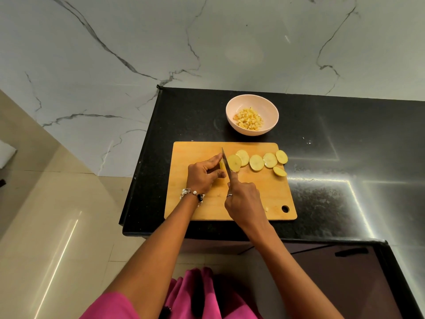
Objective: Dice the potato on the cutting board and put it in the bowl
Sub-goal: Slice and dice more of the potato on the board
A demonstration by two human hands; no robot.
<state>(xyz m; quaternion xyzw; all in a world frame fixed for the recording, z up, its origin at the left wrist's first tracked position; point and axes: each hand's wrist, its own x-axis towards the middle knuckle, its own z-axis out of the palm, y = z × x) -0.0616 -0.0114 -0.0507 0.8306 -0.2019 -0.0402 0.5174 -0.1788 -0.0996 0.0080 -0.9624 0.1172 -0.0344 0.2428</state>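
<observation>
Right hand (243,199) is wrapped around the handle of a knife (226,163), blade pointing away from the body, edge down on the board. Left hand (203,174) has its fingers curled over a small yellow potato piece (221,165) pressed right against the blade's left side, so both hands are closed on something. There's a bead bracelet (193,194) on the left wrist and a ring (229,195) on the right hand.

Just right of the blade, a row of round potato slices (256,162) overlaps across the back of the wooden cutting board (271,194), with one more slice lying nearer the right edge. Behind the board, apart from it, sits a pale pink bowl (266,107) holding diced potato (248,119).

All this is on a speckled black countertop (333,157) with bright glare streaks. White marble-look wall (161,42) with grey veins behind, glossy beige floor tiles (57,226) on the left, dark cabinet fronts (345,272) below.
</observation>
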